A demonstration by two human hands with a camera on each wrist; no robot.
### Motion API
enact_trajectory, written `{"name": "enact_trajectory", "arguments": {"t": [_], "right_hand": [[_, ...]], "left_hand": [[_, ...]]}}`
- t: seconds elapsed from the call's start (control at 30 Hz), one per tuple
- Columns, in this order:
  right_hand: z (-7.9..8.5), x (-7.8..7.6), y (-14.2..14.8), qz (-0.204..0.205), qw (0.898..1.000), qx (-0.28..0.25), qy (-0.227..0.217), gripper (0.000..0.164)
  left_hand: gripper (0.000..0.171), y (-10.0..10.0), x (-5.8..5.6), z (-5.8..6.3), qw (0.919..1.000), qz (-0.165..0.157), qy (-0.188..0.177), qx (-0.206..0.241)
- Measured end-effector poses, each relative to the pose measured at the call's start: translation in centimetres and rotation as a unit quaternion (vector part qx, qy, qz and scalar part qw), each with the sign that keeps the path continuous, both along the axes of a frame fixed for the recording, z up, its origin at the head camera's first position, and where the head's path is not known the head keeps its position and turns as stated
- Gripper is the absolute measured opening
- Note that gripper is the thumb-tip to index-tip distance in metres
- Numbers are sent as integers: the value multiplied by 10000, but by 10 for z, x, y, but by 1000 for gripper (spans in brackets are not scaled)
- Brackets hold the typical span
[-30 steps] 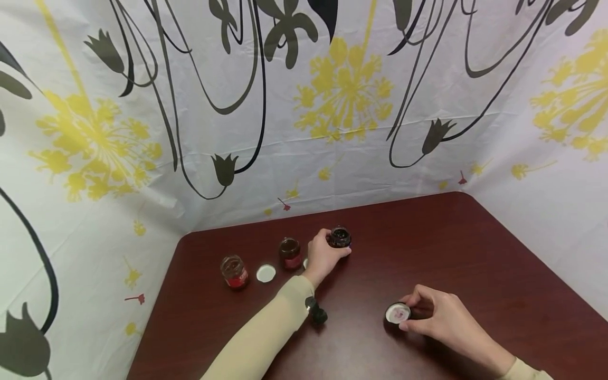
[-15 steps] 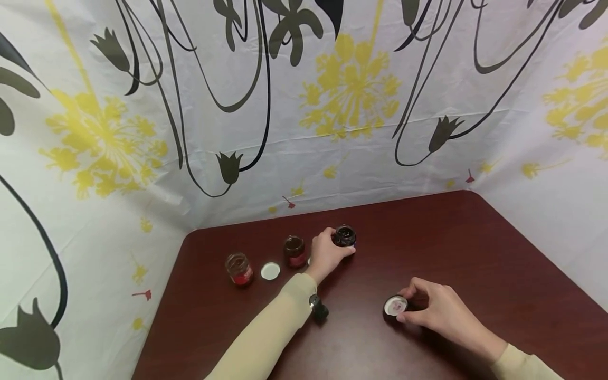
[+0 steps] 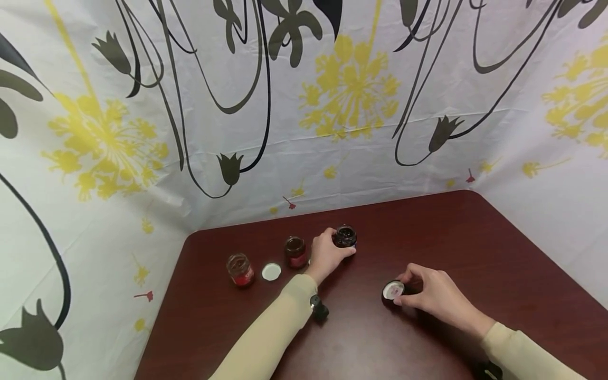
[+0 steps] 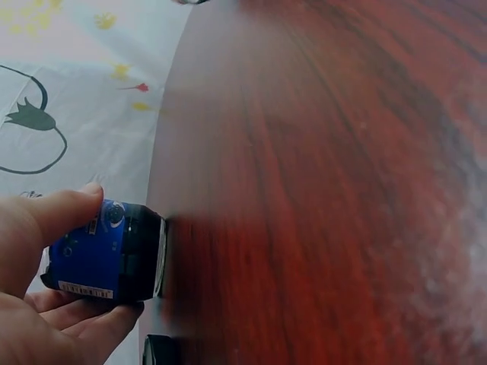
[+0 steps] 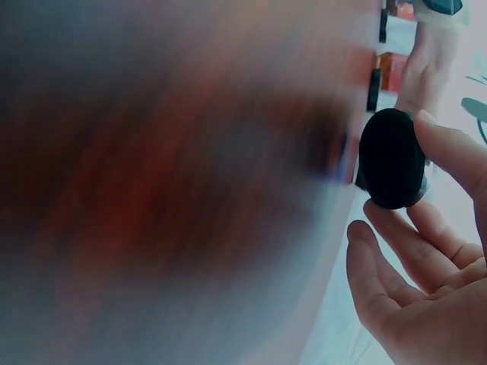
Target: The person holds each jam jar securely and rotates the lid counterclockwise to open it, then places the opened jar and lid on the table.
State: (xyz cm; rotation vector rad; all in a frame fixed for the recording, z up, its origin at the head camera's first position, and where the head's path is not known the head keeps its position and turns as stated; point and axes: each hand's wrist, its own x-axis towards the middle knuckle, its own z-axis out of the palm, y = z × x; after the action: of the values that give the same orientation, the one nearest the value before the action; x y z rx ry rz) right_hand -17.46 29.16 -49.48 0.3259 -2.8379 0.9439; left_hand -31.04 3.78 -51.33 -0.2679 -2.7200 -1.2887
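Note:
At the far side of the table, my left hand (image 3: 328, 256) grips an open glass jar (image 3: 346, 235) with dark contents. In the left wrist view, thumb and fingers lie around the jar's blue label (image 4: 91, 255). My right hand (image 3: 436, 294) pinches a black lid (image 3: 393, 291) by its edge, with the pale inside facing up, to the front right of the jar. Seen from the right wrist, the lid's plain black top (image 5: 392, 158) faces the camera between thumb and fingers. Jar and lid are apart.
Two more open jars stand to the left: one with a red label (image 3: 240, 270) and a darker one (image 3: 295, 252). Between them lies a white-lined lid (image 3: 271, 272). My left wrist mostly hides another pale piece. A patterned cloth (image 3: 294, 158) hangs behind the dark red table (image 3: 351, 338).
My right hand has carried the lid a little farther from me, closer to the jar. The left hand keeps holding the jar in place; the head view shifted slightly.

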Motion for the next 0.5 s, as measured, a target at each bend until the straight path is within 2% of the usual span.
{"name": "enact_trajectory", "arguments": {"t": [0.2, 0.5], "right_hand": [[1, -12, 6, -84, 9999, 81, 90, 38], [2, -30, 2, 50, 9997, 231, 109, 35]], "left_hand": [[59, 0, 0, -1, 9999, -122, 44, -47], [58, -3, 0, 0, 9998, -135, 91, -101]]}}
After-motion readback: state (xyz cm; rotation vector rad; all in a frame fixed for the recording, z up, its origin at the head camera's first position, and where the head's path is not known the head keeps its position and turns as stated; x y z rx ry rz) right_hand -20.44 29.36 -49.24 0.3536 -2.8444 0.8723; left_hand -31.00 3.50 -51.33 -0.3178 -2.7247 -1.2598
